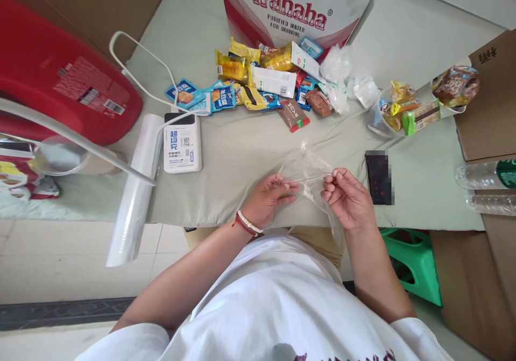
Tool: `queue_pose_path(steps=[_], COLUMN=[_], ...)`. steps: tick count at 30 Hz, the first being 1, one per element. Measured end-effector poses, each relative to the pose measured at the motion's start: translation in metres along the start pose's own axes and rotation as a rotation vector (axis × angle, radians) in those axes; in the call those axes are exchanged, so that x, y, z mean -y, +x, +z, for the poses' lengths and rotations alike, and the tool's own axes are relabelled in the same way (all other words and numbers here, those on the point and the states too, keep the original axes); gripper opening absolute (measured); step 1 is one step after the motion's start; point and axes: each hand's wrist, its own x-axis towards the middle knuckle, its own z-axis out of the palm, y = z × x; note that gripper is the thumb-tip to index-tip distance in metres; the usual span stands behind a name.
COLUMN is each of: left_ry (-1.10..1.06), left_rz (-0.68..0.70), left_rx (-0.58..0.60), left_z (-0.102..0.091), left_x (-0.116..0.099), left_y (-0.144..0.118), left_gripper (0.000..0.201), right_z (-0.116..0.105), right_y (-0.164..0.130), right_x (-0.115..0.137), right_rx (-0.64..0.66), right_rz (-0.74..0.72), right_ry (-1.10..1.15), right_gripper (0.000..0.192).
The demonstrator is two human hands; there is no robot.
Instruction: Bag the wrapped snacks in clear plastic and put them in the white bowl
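Two hands, left hand (269, 197) and right hand (345, 195), pinching clear bag (308, 170), seemingly empty, Wahaha box (294, 6) behind.

A clear plastic bag (310, 175) was held over a pale grey-green table (242, 151), with a red-and-white carton (294, 6) at the top of the frame, blue and yellow snack packets (242, 81) below it, and a green stool (419, 259) at lower right.

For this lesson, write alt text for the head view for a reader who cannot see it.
Two hands, left hand and right hand, pinch a clear plastic bag between them above a cloth-covered table. Behind lie a pile of snack packets, a white power bank and a roll of bags.
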Motion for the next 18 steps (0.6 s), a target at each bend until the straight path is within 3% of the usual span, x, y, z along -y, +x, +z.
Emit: queue_pose_path(steps=[3, 6, 10, 14, 18], left_ry=[-0.065, -0.059, 0.004, 0.036, 0.011], left_rz=[-0.058, -0.012, 0.063, 0.105, 0.106], left_rx=[0.078, 0.061, 0.063, 0.085, 0.037], left_z=[-0.001, 0.002, 0.010, 0.012, -0.001], left_x=[-0.009, -0.009, 0.001, 0.002, -0.014], left_y=[-0.003, -0.004, -0.005, -0.005, 0.001], left_gripper=[0.043, 0.043, 0.040, 0.040, 0.044], right_z=[-0.013, -0.016, -0.009, -0.003, -0.006], right_y=[0.001, -0.006, -0.017, -0.013, -0.007], right_x=[-0.004, -0.017, -0.031, -0.034, -0.030], right_rx=[-0.104, -0.227, -0.208, -0.162, -0.129], right_rz=[-0.075, -0.212, -0.266, -0.311, -0.263], right_ry=[-0.089, -0.335, -0.757, -0.684, -0.553], right_gripper=[0.028, 0.037, 0.039, 0.023, 0.021])
